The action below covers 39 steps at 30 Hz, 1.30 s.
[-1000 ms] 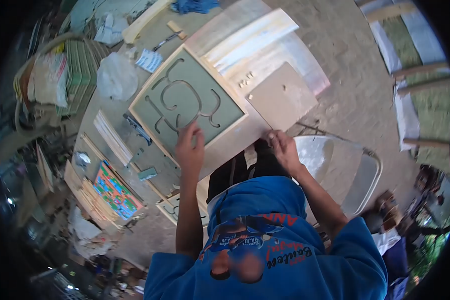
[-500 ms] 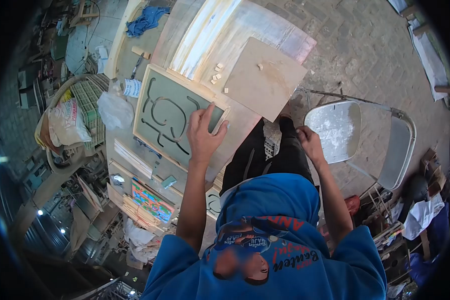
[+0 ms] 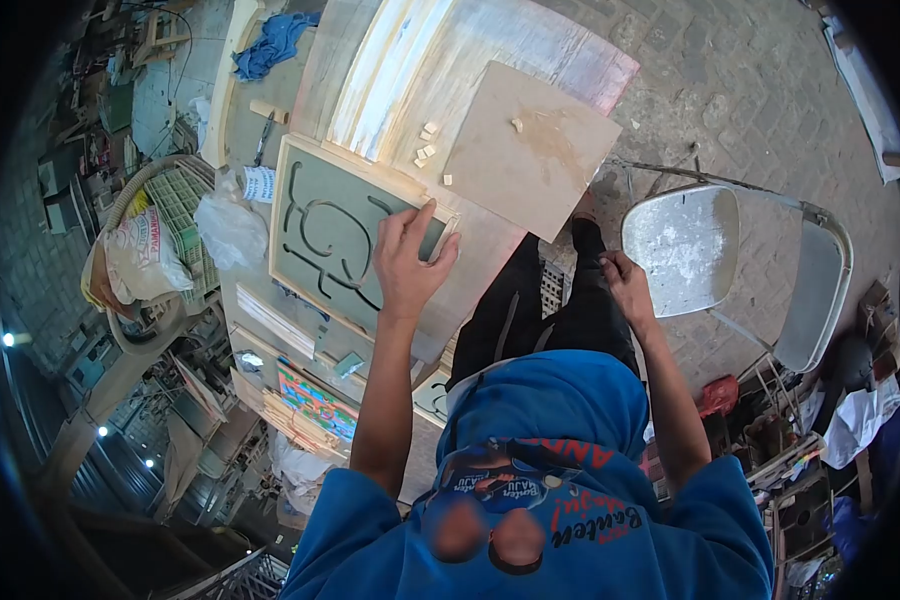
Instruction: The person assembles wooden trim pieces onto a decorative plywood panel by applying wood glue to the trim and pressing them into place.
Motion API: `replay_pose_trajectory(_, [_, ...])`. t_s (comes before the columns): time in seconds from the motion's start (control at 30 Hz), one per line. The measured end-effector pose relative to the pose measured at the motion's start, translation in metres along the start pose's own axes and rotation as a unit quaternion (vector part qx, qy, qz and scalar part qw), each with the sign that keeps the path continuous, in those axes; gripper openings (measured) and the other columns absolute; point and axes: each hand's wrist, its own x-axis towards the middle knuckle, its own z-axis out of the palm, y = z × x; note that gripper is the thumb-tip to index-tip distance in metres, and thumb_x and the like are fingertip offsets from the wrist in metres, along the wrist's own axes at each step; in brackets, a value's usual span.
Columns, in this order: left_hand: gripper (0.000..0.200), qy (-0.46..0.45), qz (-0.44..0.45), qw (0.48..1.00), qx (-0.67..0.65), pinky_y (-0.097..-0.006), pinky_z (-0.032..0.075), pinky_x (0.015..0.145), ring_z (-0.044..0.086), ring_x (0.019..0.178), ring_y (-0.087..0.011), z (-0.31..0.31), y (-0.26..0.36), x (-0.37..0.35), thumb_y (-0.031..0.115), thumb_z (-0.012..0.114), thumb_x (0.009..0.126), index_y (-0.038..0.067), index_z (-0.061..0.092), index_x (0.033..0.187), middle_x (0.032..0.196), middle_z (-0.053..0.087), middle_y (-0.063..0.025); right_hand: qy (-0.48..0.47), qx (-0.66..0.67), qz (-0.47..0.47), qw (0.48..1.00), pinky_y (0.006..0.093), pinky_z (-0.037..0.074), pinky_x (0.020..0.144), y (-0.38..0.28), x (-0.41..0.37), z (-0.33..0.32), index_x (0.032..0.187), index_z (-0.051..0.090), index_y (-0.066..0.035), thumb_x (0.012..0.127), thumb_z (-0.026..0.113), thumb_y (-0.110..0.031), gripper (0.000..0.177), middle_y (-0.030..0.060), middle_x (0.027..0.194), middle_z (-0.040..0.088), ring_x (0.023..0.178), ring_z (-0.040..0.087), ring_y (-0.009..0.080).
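Observation:
My left hand (image 3: 405,260) lies flat, fingers spread, on the near right corner of a wood-framed green board (image 3: 335,235) with curved slots cut into it. The board rests on a pale workbench (image 3: 440,70). My right hand (image 3: 625,280) hangs lower at the right, off the bench and near my dark trousers, fingers curled; whether it holds anything cannot be seen. A square plywood panel (image 3: 530,150) lies just right of the green board, with a few small wooden blocks (image 3: 428,150) between them.
A metal folding chair (image 3: 715,250) stands at the right on the brick floor. Left of the bench are a white plastic bag (image 3: 228,225), a basket (image 3: 175,200) with a sack, a blue cloth (image 3: 270,45), a colourful painted board (image 3: 315,405) and stacked wood strips.
The view has swung and steadied. My left hand has slid to the frame's near right corner and stays there. My right hand has left the bench edge and dropped toward my legs.

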Motion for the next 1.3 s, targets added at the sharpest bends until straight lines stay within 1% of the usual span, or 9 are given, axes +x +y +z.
replay_pose_trajectory(0.43, [0.054,-0.002,0.027,1.000,-0.008,-0.0381,0.050,0.078,0.058,0.090,-0.0282,0.001,-0.007,0.003,0.006,0.081,0.068,0.003,0.066,0.120,0.099,0.060,-0.0105,0.018,-0.018,0.004,1.000,0.0403,0.052,0.075,-0.017,0.004,0.000,0.105,0.067,-0.001,0.095,0.056,-0.022,0.025,0.0224,0.090,0.069,0.081,0.068,0.0354])
replay_pose_trajectory(0.53, [0.057,-0.010,0.004,0.999,-0.034,-0.0370,0.050,0.078,0.057,0.088,-0.0279,0.001,-0.012,0.003,0.003,0.076,0.072,0.001,0.061,0.127,0.097,0.060,-0.0114,-0.074,-0.074,-0.023,0.994,0.0375,0.052,0.073,-0.056,-0.007,-0.009,0.103,0.067,-0.001,0.095,0.055,-0.016,0.021,0.0172,0.089,0.070,0.079,0.068,0.0291])
replay_pose_trajectory(0.6, [0.056,-0.028,-0.015,0.998,-0.053,-0.0408,0.050,0.078,0.058,0.088,-0.0312,0.002,-0.020,-0.001,0.004,0.073,0.074,0.000,0.059,0.128,0.096,0.060,-0.0125,-0.218,0.091,-0.053,0.970,0.0330,0.051,0.069,-0.106,-0.018,-0.004,0.106,0.066,-0.001,0.093,0.054,-0.007,0.019,0.0094,0.085,0.068,0.075,0.065,0.0203])
replay_pose_trajectory(0.73, [0.057,-0.027,-0.032,0.997,-0.069,-0.0410,0.049,0.076,0.058,0.087,-0.0310,0.004,-0.022,0.000,0.002,0.072,0.075,-0.001,0.058,0.130,0.093,0.060,-0.0123,-0.249,0.199,-0.106,0.942,0.0305,0.048,0.066,-0.179,-0.019,0.025,0.125,0.056,-0.004,0.088,0.053,0.003,0.038,0.0058,0.080,0.061,0.070,0.058,0.0137])
replay_pose_trajectory(0.87, [0.061,-0.027,-0.036,0.996,-0.073,-0.0405,0.048,0.072,0.056,0.083,-0.0286,0.008,-0.027,0.000,0.004,0.074,0.077,0.000,0.053,0.134,0.090,0.059,-0.0109,-0.220,0.166,-0.156,0.949,0.0282,0.046,0.071,-0.197,0.010,0.071,0.138,0.046,-0.006,0.083,0.053,0.005,0.057,0.0052,0.085,0.056,0.078,0.055,0.0136])
replay_pose_trajectory(0.9, [0.063,-0.026,-0.042,0.996,-0.075,-0.0400,0.048,0.071,0.056,0.082,-0.0276,0.009,-0.028,0.000,0.006,0.075,0.077,0.000,0.052,0.136,0.090,0.058,-0.0102,-0.224,0.125,-0.170,0.952,0.0315,0.048,0.072,-0.198,0.016,0.077,0.141,0.043,-0.007,0.082,0.053,0.004,0.060,0.0078,0.086,0.058,0.079,0.058,0.0185])
replay_pose_trajectory(1.03, [0.065,-0.034,-0.046,0.995,-0.076,-0.0387,0.048,0.070,0.055,0.081,-0.0259,0.009,-0.032,0.000,0.007,0.077,0.077,0.001,0.052,0.137,0.088,0.057,-0.0093,-0.219,0.095,-0.145,0.960,0.0345,0.049,0.075,-0.203,0.020,0.089,0.140,0.044,-0.007,0.082,0.054,0.003,0.060,0.0099,0.087,0.061,0.081,0.060,0.0226])
replay_pose_trajectory(1.1, [0.068,-0.017,-0.042,0.995,-0.085,-0.0300,0.042,0.065,0.053,0.078,-0.0163,0.010,-0.034,0.000,0.001,0.078,0.073,0.003,0.053,0.136,0.088,0.058,-0.0036,-0.184,0.060,-0.185,0.963,0.0408,0.050,0.072,-0.202,0.021,0.093,0.136,0.047,-0.007,0.080,0.056,0.000,0.057,0.0137,0.079,0.062,0.073,0.064,0.0323])
replay_pose_trajectory(1.3, [0.070,-0.026,-0.059,0.992,-0.105,-0.0290,0.041,0.064,0.052,0.077,-0.0152,0.007,-0.035,0.002,0.003,0.080,0.073,0.003,0.052,0.138,0.088,0.057,-0.0029,-0.174,0.055,-0.189,0.965,0.0419,0.050,0.074,-0.200,0.022,0.096,0.134,0.049,-0.008,0.079,0.056,0.001,0.056,0.0133,0.079,0.062,0.075,0.064,0.0329])
